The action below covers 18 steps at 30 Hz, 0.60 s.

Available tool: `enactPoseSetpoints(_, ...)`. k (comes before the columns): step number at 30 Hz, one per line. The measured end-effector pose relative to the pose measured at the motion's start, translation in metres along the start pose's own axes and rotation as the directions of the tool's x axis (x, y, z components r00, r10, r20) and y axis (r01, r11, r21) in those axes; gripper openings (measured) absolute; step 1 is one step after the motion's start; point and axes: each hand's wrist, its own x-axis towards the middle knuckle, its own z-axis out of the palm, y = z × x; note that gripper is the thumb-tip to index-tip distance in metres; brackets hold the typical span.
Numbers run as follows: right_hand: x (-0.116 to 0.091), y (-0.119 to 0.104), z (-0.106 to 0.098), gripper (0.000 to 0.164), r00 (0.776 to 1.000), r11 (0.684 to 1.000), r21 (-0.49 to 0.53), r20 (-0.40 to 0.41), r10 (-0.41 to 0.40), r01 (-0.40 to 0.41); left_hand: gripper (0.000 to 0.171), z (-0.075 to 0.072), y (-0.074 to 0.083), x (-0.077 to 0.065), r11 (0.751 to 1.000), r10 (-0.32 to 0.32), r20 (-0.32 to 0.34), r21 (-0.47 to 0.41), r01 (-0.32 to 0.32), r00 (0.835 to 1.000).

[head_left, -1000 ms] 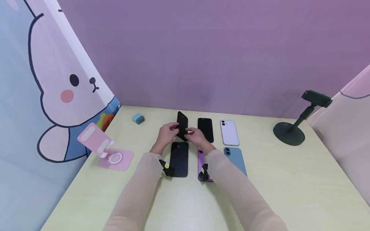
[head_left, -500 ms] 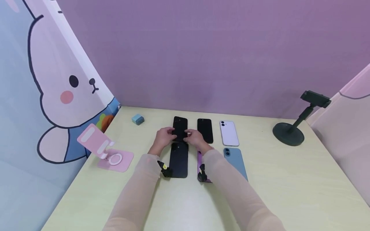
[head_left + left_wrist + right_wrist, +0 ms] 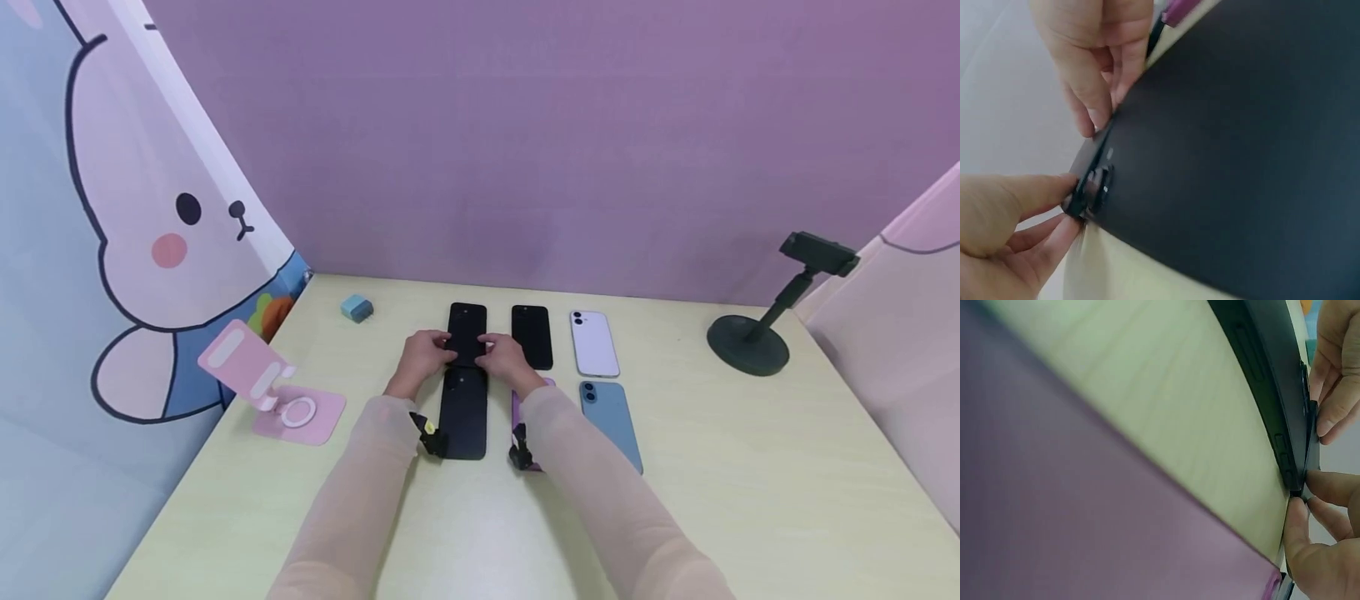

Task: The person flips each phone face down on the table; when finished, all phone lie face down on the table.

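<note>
Both hands are on a black phone point(image 3: 468, 323) in the back row of phones, its camera end away from me. My left hand point(image 3: 422, 358) pinches its left edge between thumb and fingers, and my right hand point(image 3: 507, 360) pinches the right edge. The phone lies about flat, its near end against a larger dark phone point(image 3: 463, 421) in front. In the left wrist view that larger dark phone point(image 3: 1222, 150) fills much of the picture, and the left hand point(image 3: 1016, 231) grips beyond its camera end. The right wrist view shows the right hand point(image 3: 1329, 537) at the held phone's edge.
To the right lie another black phone point(image 3: 532, 337), a lilac phone point(image 3: 596, 346), a blue phone point(image 3: 611, 421) and a purple phone point(image 3: 516, 408), partly under the right arm. A pink stand point(image 3: 326, 417) and blue cube point(image 3: 356, 308) are left; a black stand point(image 3: 748, 346) is far right.
The black phone has turned from standing tilted on its edge to lying about flat, face down, between both hands. Over the last half second the hands have barely moved.
</note>
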Motion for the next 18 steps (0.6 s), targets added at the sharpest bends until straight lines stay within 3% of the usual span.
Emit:
enactPoseSetpoints(7,-0.0003,-0.0029,0.0004,0.045,1.000,0.999,-0.051,-0.009,0.007,-0.007,0.038,0.0058,-0.0019,-0.0001,0.999,-0.012,-0.004,-0.045,0.012,1.000)
enactPoseSetpoints(18,-0.0029,-0.0046,-0.0080,0.046,1.000,1.000,-0.004,0.014,0.010,-0.010,0.041,-0.0001,-0.0062,-0.0002,0.999,0.045,0.032,-0.024,-0.044,0.999)
